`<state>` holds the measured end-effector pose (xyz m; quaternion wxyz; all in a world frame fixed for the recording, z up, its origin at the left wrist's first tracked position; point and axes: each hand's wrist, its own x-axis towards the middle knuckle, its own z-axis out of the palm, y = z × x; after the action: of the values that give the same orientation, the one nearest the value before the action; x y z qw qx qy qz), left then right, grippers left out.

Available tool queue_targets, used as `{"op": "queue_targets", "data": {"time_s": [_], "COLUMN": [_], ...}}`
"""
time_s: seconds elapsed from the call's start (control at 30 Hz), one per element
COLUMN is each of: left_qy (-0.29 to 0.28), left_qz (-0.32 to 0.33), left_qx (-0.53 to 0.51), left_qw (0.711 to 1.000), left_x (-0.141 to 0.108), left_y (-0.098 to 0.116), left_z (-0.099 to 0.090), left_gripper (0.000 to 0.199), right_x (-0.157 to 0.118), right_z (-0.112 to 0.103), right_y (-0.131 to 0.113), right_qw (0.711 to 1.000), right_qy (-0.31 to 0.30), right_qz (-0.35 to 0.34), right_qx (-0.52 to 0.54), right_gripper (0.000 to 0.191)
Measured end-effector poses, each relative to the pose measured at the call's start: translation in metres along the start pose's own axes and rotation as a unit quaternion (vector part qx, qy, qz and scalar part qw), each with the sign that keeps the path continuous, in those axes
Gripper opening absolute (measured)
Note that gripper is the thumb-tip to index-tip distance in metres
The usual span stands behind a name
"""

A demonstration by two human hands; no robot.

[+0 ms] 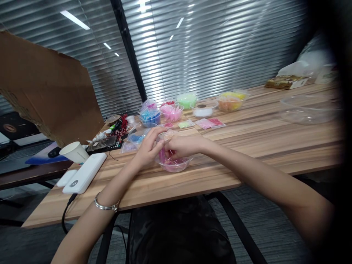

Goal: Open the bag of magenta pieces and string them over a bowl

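White paper cup (73, 153), illegibly printed, left of the clear round plastic bowl (176, 168).
Left hand (150, 148) at the bowl's left rim, right hand (183, 146) curled inside; grips unclear.

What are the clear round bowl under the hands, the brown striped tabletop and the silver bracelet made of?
Clear round bowl: probably glossy plastic, see-through with shiny highlights. Brown striped tabletop: smooth wood or wood-look laminate, with long grain streaks. Silver bracelet: likely polished metal, judging by its shine.
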<state>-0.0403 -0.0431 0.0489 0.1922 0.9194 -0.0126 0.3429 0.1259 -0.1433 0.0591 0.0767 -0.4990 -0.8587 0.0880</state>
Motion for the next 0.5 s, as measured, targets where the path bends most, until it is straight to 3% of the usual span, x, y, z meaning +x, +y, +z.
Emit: {"op": "queue_targets", "data": {"time_s": [0.27,0.5], "left_qy": [-0.002,-0.007], "left_qz": [-0.004,-0.007], "left_qx": [-0.007,-0.003], "left_qw": [1.000,1.000], "left_x": [-0.0002,-0.0002], "left_y": [0.0011,0.0023], "left_z": [0.0000,-0.0005], "left_gripper": [0.040,0.041], "right_x": [-0.0012,-0.0009], "right_z": [-0.0010,0.0004], "right_y": [-0.0032,-0.0040], "right_qw": [1.000,1.000], "right_qy": [-0.013,-0.014], "right_qz": [0.014,0.022], "right_qx": [0.001,0.006], "right_gripper": [0.008,0.017]}}
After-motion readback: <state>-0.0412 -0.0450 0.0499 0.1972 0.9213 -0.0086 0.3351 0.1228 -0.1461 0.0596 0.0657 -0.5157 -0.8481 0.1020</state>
